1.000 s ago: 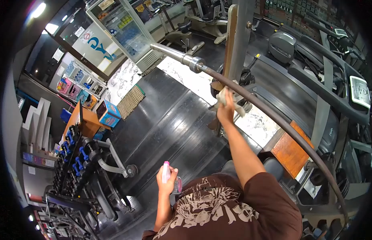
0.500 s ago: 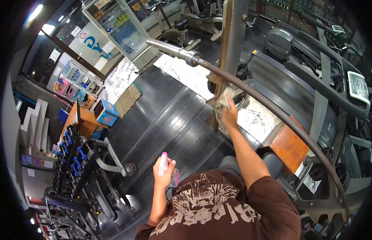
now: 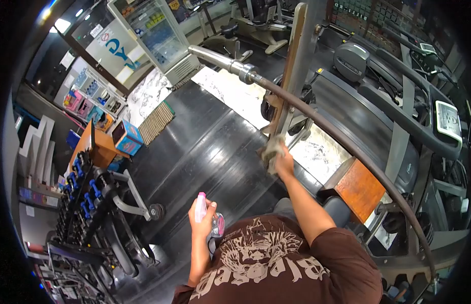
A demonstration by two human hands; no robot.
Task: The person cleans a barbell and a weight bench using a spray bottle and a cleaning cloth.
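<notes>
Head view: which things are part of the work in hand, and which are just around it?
In use:
- spray bottle, held in the left hand
- cloth, in the right hand, at the lower part of the metal upright

Apparently just around:
- barbell
- blue dumbbells
- glass-door fridge
- treadmill
- striped mat

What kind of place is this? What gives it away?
Almost certainly a gym: a barbell crosses the view, dumbbells with blue handles sit on a rack at picture left, and a treadmill stands beyond the bar.
</notes>
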